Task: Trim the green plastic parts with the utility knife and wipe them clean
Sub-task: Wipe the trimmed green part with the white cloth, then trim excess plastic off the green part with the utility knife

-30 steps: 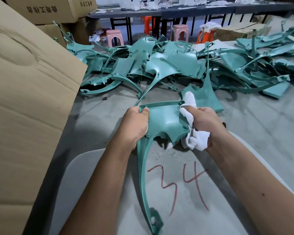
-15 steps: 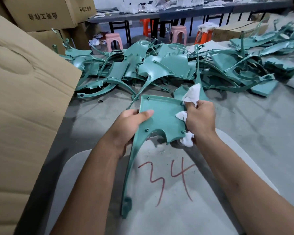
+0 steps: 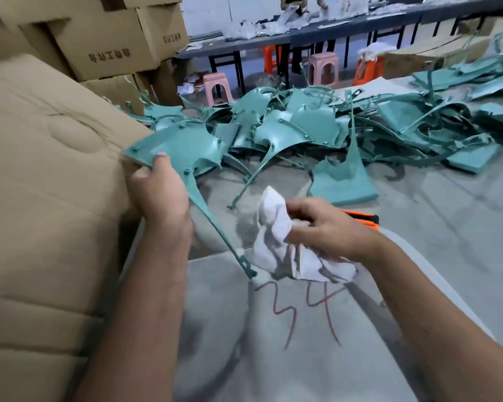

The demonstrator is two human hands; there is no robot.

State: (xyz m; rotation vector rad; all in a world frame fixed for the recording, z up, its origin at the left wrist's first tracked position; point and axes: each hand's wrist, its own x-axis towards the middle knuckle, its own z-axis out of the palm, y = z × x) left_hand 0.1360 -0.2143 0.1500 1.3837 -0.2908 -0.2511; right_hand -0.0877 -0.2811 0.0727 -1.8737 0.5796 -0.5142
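**Green parts heaped across the grey tabletop**

On the grey tabletop (image 3: 447,227), the left hand (image 3: 160,195) grips a green plastic part (image 3: 180,146) by its edge, beside the cardboard box (image 3: 41,198). The right hand (image 3: 328,227), fingers curled, pinches a white cloth (image 3: 276,245); an orange utility knife (image 3: 363,220) lies just behind it.

**Only one thing you can actually read here**

There's a "34" scrawled in red on the grey board (image 3: 273,358) right in front. The cardboard boxes (image 3: 105,50) stacked at the back left have dark printed characters on their sides, but they're upside down and too blurry to make out.
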